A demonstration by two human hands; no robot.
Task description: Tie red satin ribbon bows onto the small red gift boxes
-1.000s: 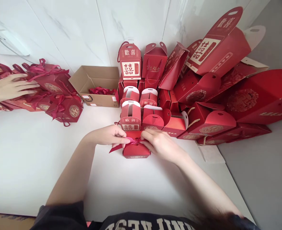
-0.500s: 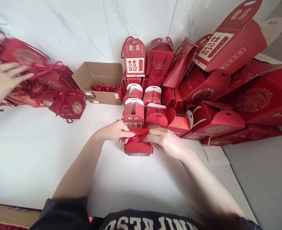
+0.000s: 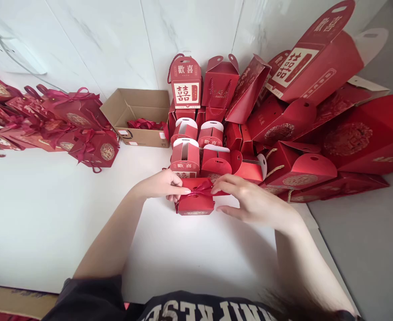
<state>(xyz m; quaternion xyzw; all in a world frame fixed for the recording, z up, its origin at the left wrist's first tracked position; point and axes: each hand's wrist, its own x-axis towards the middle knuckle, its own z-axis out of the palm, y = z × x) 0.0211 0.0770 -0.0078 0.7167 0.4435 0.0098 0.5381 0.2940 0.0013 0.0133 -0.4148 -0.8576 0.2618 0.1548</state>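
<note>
My left hand [image 3: 163, 185] and right hand [image 3: 250, 200] each pinched a strand of the red ribbon [image 3: 200, 190], seemingly to hold it taut over the small red box [image 3: 196, 206]. That box sat on the white table [image 3: 49, 214], close to me, just before rows of open boxes [image 3: 185, 158].

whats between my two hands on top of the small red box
A red ribbon bow lies there, atop the small red box; the left hand and right hand each pinch a side of it, as the head view shows.
</note>
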